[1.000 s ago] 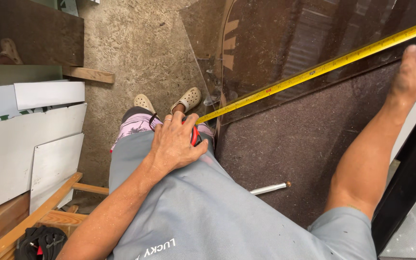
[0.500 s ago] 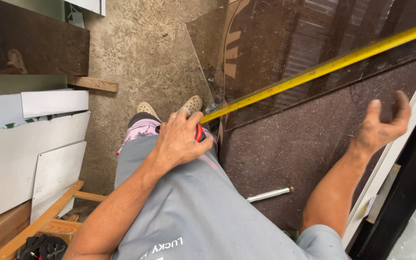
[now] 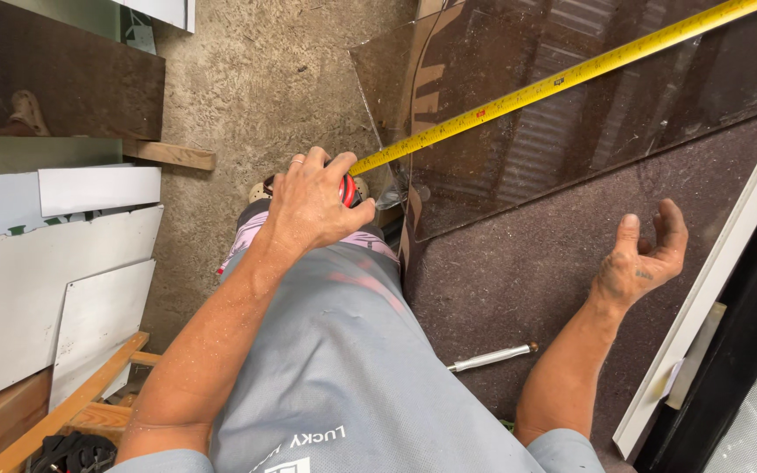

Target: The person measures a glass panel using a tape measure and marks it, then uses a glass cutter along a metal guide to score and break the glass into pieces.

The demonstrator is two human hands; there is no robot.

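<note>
A: Where is the red-cased yellow steel tape measure [image 3: 350,189]?
B: Left hand [image 3: 308,206] fingers clasp it; blade runs toward 2 o'clock over the tinted glass sheet [image 3: 589,123].
A: Right hand [image 3: 644,258]?
B: Empty, fingers loosely spread.

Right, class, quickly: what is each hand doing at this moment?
Left hand: closed around the red tape measure case, its yellow blade stretched over the dark glass sheet.
Right hand: open, empty, above the brown mat.
</note>
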